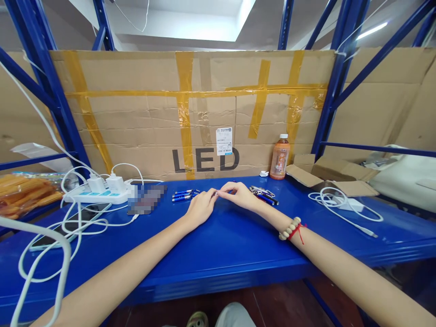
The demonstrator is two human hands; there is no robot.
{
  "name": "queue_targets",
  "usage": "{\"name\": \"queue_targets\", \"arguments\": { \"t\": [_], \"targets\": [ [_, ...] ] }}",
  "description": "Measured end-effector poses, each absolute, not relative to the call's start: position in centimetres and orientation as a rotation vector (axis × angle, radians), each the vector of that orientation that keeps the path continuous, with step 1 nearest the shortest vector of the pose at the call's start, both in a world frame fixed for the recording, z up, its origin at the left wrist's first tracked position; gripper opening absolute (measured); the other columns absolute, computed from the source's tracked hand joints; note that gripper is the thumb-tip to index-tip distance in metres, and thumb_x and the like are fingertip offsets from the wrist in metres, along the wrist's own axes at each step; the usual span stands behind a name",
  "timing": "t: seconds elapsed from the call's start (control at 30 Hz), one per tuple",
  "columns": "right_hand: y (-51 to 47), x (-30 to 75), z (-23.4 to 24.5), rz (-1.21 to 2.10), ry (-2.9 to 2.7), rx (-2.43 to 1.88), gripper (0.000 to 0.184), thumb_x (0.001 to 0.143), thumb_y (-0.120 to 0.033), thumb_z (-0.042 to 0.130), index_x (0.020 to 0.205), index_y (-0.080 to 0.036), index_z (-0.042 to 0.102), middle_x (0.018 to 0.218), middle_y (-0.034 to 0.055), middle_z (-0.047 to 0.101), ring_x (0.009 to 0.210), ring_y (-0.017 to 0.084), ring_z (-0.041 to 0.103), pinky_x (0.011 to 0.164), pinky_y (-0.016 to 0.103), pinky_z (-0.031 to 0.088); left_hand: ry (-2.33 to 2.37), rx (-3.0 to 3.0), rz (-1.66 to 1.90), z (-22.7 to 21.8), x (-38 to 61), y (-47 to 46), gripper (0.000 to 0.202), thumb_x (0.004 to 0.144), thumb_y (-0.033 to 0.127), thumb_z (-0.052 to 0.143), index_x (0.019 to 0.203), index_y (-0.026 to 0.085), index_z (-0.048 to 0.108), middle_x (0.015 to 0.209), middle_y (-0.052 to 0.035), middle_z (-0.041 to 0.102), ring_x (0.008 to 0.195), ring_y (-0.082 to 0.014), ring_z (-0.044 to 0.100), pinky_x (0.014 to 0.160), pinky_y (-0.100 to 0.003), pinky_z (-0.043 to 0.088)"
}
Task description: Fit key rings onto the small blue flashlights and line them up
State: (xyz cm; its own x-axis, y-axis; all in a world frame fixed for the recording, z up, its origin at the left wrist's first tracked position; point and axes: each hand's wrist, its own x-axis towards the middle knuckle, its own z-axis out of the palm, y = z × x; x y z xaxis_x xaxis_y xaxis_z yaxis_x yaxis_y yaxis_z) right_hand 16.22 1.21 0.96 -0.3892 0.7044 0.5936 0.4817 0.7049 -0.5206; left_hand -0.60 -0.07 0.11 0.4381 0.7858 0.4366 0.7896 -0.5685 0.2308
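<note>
My left hand (200, 206) and my right hand (240, 195) meet over the blue shelf (218, 245), fingertips pinched together on a small thin item I cannot make out. Just behind the left hand lie several blue pens (184, 195) in a row. More pens and metal parts (263, 194) sit beside my right hand. A bead bracelet with a red string (291, 228) is on my right wrist.
A white power strip (98, 194) with chargers and tangled white cables sits left, with a phone (70, 226) beneath the cables. An orange drink bottle (279, 157) stands by the taped cardboard wall. An open carton (330, 175) and another charger cable (344, 204) are right.
</note>
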Motion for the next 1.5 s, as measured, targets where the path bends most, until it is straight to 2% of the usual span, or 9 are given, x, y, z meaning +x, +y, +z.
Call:
{"name": "queue_targets", "arguments": {
  "t": [0.1, 0.3, 0.37, 0.47, 0.67, 0.9, 1.1, 1.33, 1.5],
  "targets": [
    [1.5, 16.9, 1.4, 0.248, -2.014, -1.025, 0.027, 0.08, -0.038, 0.05, 0.081, -0.019, 0.069, 0.083, 0.003, 0.068, 0.075, 0.014, 0.06, 0.064, 0.023, 0.045, -1.474, -2.65, -0.824, 0.0, -0.6, 0.1, 0.026, 0.09, 0.033, 0.027, 0.096, 0.022, 0.05, 0.078, -0.0013, 0.062, 0.078, -0.0169, 0.058, 0.067, -0.025, 0.04],
    [2.1, 21.6, 2.8, -0.303, -1.818, -1.625, 0.022, 0.074, -0.021, 0.052, 0.09, -0.024, 0.068, 0.093, 0.001, 0.067, 0.081, 0.016, 0.06, 0.067, 0.026, 0.045, -1.517, -2.648, -0.843, 0.0, -0.5, 0.2, 0.027, 0.089, 0.034, 0.027, 0.097, 0.022, 0.05, 0.075, -0.0016, 0.062, 0.077, -0.018, 0.058, 0.067, -0.026, 0.041],
    [2.2, 23.1, 3.1, -0.327, -1.764, -1.86, 0.026, 0.072, -0.015, 0.052, 0.09, -0.024, 0.068, 0.094, 0.0012, 0.068, 0.086, 0.018, 0.06, 0.068, 0.026, 0.045, -1.513, -2.65, -0.845, 0.1, -0.5, 0.1, 0.027, 0.089, 0.034, 0.027, 0.096, 0.022, 0.051, 0.074, -0.0015, 0.061, 0.076, -0.0178, 0.058, 0.067, -0.026, 0.04],
    [2.1, 24.4, 3.4, -0.283, -1.741, -2.064, 0.021, 0.071, -0.018, 0.056, 0.086, -0.024, 0.07, 0.093, 0.0021, 0.068, 0.09, 0.019, 0.06, 0.067, 0.025, 0.045, -1.502, -2.659, -0.835, 0.1, -0.6, 0.1, 0.027, 0.09, 0.034, 0.027, 0.096, 0.022, 0.05, 0.074, -0.0014, 0.061, 0.075, -0.0172, 0.058, 0.067, -0.026, 0.04],
    [1.5, 23.8, 3.6, -0.144, -1.787, -2.175, 0.023, 0.065, -0.041, 0.064, 0.078, -0.024, 0.072, 0.084, 0.0046, 0.069, 0.082, 0.021, 0.062, 0.061, 0.026, 0.043, -1.495, -2.636, -0.814, 0.1, -0.5, 0.1, 0.029, 0.09, 0.034, 0.026, 0.098, 0.021, 0.05, 0.077, -0.003, 0.062, 0.078, -0.0189, 0.059, 0.068, -0.027, 0.041],
    [2.3, 23.8, 2.8, -0.083, -1.841, -2.185, 0.02, 0.066, -0.036, 0.064, 0.076, -0.02, 0.072, 0.082, 0.0075, 0.069, 0.076, 0.019, 0.063, 0.058, 0.023, 0.043, -1.5, -2.603, -0.788, 0.1, -0.5, -0.2, 0.031, 0.09, 0.035, 0.025, 0.1, 0.021, 0.051, 0.082, -0.0054, 0.063, 0.081, -0.0206, 0.059, 0.07, -0.029, 0.042],
    [2.4, 23.6, 2.8, -0.059, -1.839, -2.235, 0.022, 0.065, -0.036, 0.063, 0.077, -0.02, 0.072, 0.085, 0.0076, 0.069, 0.08, 0.021, 0.063, 0.059, 0.025, 0.044, -1.499, -2.592, -0.78, 0.1, -0.5, -0.2, 0.032, 0.09, 0.035, 0.024, 0.099, 0.021, 0.051, 0.08, -0.006, 0.062, 0.08, -0.0216, 0.059, 0.07, -0.031, 0.043],
    [2.1, 22.6, 2.3, -0.138, -1.86, -2.222, 0.02, 0.066, -0.027, 0.06, 0.082, -0.023, 0.071, 0.091, 0.0065, 0.068, 0.086, 0.023, 0.062, 0.063, 0.026, 0.045, -1.506, -2.58, -0.775, 0.0, -0.5, -0.3, 0.032, 0.09, 0.036, 0.023, 0.099, 0.022, 0.051, 0.08, -0.0057, 0.062, 0.08, -0.0219, 0.059, 0.071, -0.032, 0.043],
    [2.4, 22.6, 2.2, -0.208, -1.83, -2.029, 0.022, 0.069, -0.027, 0.056, 0.085, -0.02, 0.07, 0.089, 0.0055, 0.069, 0.086, 0.022, 0.061, 0.066, 0.028, 0.046, -1.505, -2.615, -0.801, 0.3, -0.6, -0.4, 0.03, 0.09, 0.035, 0.025, 0.101, 0.022, 0.05, 0.083, -0.0051, 0.063, 0.082, -0.0211, 0.059, 0.071, -0.031, 0.043]
  ]
}}
